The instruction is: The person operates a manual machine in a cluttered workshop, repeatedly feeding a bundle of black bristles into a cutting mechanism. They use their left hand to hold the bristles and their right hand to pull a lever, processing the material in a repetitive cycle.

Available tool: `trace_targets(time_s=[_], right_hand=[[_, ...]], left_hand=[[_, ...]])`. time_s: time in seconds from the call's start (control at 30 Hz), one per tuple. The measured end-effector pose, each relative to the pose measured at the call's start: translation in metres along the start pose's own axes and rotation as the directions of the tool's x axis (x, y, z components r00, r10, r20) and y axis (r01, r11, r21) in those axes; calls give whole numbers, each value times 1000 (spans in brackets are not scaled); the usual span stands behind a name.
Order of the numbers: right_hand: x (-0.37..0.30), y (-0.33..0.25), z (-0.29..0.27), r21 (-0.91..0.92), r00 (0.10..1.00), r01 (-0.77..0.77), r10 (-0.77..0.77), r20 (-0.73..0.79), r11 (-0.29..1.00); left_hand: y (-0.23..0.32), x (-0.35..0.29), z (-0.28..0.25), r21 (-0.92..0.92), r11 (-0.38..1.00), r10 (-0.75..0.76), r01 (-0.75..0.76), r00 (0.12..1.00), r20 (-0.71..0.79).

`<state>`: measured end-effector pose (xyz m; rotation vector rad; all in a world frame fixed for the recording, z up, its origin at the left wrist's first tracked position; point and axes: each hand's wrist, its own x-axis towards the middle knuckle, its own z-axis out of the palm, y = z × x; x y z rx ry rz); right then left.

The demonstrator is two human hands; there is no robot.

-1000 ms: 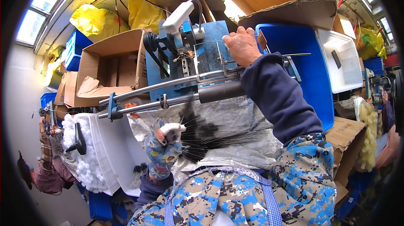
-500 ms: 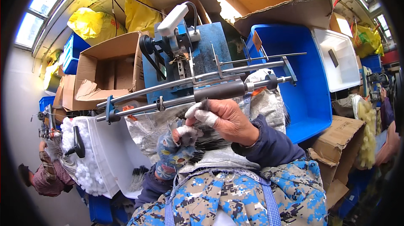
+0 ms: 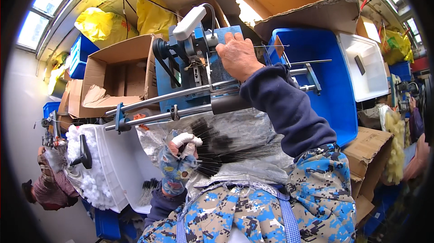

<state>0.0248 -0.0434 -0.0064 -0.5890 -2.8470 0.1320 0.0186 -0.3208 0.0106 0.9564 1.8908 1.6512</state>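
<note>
My right hand point(image 3: 238, 56) reaches forward over the blue machine plate point(image 3: 221, 35). Its fingers curl down beside the machine head, hiding whatever they grip; a thin metal rod point(image 3: 273, 46) sticks out to their right. Below that wrist run the machine's steel rails point(image 3: 181, 93) and a dark grey roller point(image 3: 229, 104). Closer to me on the left, my left hand point(image 3: 183, 150) wears a blue patterned fingerless covering and white finger wraps. Its fingers are closed, and what they hold cannot be made out. Fine dark bristles point(image 3: 221, 146) lie beside it on a whitish sheet point(image 3: 253, 127) over my lap.
A large blue bin point(image 3: 316, 94) stands right of the machine, with a white tray point(image 3: 361, 69) beyond. On the left are an open cardboard box point(image 3: 115, 78) and a white bin point(image 3: 120, 152) near fluffy white material point(image 3: 88, 175). Another person point(image 3: 52, 179) sits far left.
My right hand has left the spot beside my left hand and moved forward onto the machine. The left hand has shifted slightly left, uncovering the dark bristles on the sheet.
</note>
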Motion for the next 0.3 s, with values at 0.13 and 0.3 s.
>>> trace_targets(time_s=[0.13, 0.3], right_hand=[[10, 0, 20, 18, 999, -32, 31, 23, 999], [14, -4, 24, -16, 992, -41, 43, 115, 999]], left_hand=[[-1, -2, -18, 21, 1000, 13, -10, 989, -150], [-4, 3, -32, -70, 994, 63, -85, 960, -273]])
